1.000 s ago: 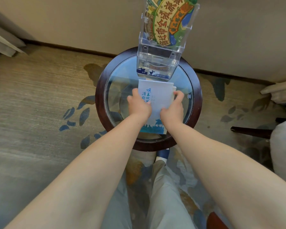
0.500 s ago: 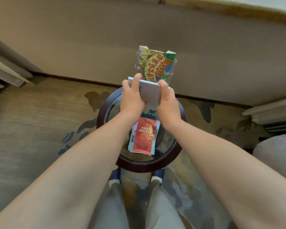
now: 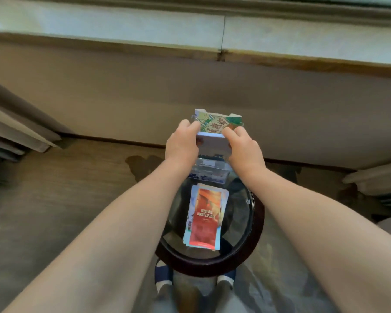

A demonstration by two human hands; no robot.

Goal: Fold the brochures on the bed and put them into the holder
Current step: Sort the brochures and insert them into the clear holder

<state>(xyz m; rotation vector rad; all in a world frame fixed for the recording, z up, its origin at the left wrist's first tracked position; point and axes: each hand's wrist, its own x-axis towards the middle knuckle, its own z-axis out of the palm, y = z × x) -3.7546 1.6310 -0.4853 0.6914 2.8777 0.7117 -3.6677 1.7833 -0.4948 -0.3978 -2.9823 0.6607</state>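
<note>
Round glass table point(image 3: 209, 266) with a dark rim. A stack point(image 3: 204, 219) of folded brochures, red one on top, lies flat on the glass. A clear holder point(image 3: 209, 170) stands at the table's far edge.

Left hand point(image 3: 182, 143) and right hand point(image 3: 244, 145) each pinch one side of a white brochure point(image 3: 212, 144) near its top. It is held upright just in front of a green brochure point(image 3: 219, 125) already in the holder. Its lower end is at the holder's mouth; how deep it sits is hidden.

Judgement: light and thin, likely glossy and slick, and the fold stiffens it somewhat. The side grip suits it. Pushing from the top may buckle it.
</note>
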